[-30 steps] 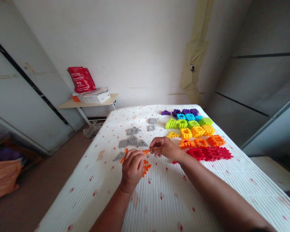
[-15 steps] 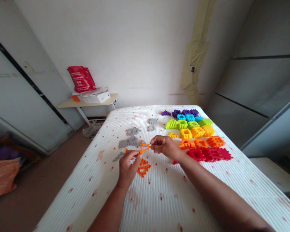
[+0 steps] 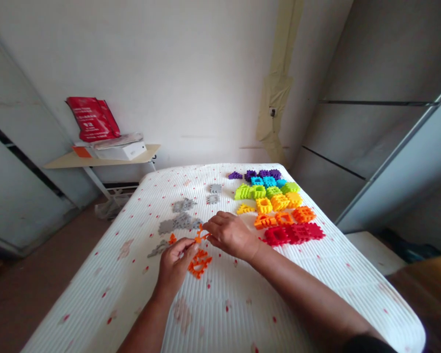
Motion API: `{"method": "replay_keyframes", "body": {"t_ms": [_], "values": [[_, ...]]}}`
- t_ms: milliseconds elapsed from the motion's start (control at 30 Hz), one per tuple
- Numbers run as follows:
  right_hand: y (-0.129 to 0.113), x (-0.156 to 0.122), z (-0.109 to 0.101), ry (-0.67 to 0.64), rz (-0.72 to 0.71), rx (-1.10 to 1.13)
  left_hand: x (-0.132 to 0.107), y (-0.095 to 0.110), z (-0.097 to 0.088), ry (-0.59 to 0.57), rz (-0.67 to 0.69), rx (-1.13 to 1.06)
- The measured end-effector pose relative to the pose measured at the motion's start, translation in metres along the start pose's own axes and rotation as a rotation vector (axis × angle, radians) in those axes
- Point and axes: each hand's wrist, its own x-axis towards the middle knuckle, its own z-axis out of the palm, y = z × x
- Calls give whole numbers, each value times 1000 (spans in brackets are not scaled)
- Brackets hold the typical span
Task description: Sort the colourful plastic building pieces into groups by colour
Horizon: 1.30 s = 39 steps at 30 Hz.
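Note:
My left hand pinches an orange notched building piece between thumb and fingers. From the right, my right hand has its fingers closed on the same piece, covering part of it. More orange open-frame pieces lie on the cloth just below the held one. A small orange piece rests behind my left hand, next to grey pieces. Beyond the hands, a heap of grey interlocking pieces lies on the patterned cover.
Rows of notched blocks stand at the right: red, orange, yellow, green, blue and purple. A side table holds a white box and a red bag.
My right hand has come in and now closes over the orange piece's right side. The view has turned right, so everything sits further left.

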Motion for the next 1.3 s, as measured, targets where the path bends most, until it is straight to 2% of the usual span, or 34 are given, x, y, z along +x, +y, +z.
{"method": "replay_keyframes", "body": {"t_ms": [133,233,333,433,533,600,767,1300], "values": [[-3,-2,2,24,-10,-48,0,2,2,-6,-22,0],[5,-8,-4,38,14,-29,-2,4,4,-35,-26,-13],[30,-22,-20,78,98,32,-2,5,4,-3,-21,-18],[63,-44,-40,96,243,48,-1,4,1,44,-27,-26],[88,-69,-52,46,401,-3,1,2,-1,67,-38,-44],[97,-83,-52,-9,484,-28,2,0,-1,64,-52,-52],[101,-98,-41,-130,584,-95,2,-7,0,54,-75,-51],[101,-97,-38,-218,601,-206,1,-9,0,66,-139,-116]]}}
